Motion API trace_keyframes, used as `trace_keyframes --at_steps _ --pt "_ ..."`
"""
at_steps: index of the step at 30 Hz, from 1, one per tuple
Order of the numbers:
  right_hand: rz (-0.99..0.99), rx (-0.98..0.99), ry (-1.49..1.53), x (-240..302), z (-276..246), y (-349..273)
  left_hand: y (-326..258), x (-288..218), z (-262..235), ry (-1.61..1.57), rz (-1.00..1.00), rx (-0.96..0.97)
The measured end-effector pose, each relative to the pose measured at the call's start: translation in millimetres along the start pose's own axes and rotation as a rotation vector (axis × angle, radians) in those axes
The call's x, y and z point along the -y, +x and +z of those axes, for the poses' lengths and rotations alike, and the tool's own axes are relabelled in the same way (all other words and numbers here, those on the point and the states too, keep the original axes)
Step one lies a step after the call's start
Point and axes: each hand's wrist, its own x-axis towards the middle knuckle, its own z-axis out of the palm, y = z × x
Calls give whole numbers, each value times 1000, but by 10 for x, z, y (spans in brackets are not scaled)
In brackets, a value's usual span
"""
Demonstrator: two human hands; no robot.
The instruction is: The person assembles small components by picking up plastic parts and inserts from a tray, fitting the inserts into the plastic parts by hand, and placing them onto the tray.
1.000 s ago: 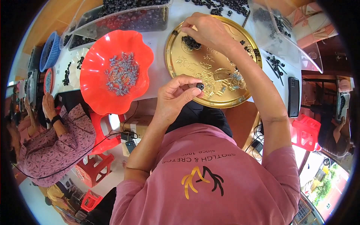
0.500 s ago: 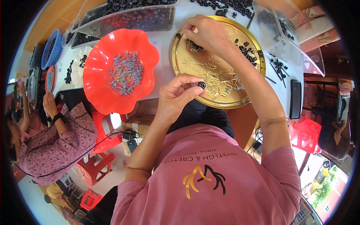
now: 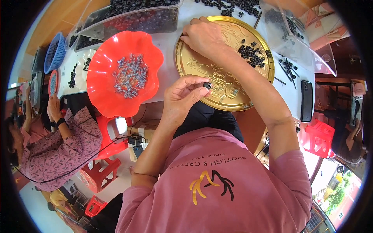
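My left hand (image 3: 182, 95) pinches a small black ring-shaped part (image 3: 207, 85) between thumb and forefinger, its round hole showing. It is held just above the near edge of a round gold tray (image 3: 229, 105). My right hand (image 3: 205, 37) reaches across the tray to its far left rim, palm down and fingers curled; whatever lies under the fingertips is hidden. Right of that forearm, a pile of small black parts (image 3: 251, 55) rests on the tray. Several small metal springs (image 3: 233, 93) are scattered over the tray's near side.
A red scalloped dish (image 3: 101, 83) full of small springs is to the left. Behind it stands a clear bin (image 3: 155, 24) of black parts. Right of the tray lie thin black rods (image 3: 288, 72) and a phone (image 3: 306, 101). Another person (image 3: 62, 147) sits at far left.
My right hand has shifted slightly left and lower over the tray, covering the small black pile that showed beneath it. My left hand keeps the black part in nearly the same place.
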Motion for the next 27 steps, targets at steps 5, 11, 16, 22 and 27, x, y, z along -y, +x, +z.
trace_keyframes --at_steps 5,11,16,22,27 --pt "2 -72 125 -55 -104 -36 2 4 -15 -37 -4 -21" --pt "28 -176 200 -227 -274 -77 75 10 -17 -48 19 -16" --pt "-19 -100 101 -99 -179 -25 53 30 0 -43 16 -26" --pt "-28 -28 -24 36 -43 -27 23 43 -11 -51 8 -40" --pt "-31 -131 120 -31 -149 -96 53 28 -18 -51 18 -42"
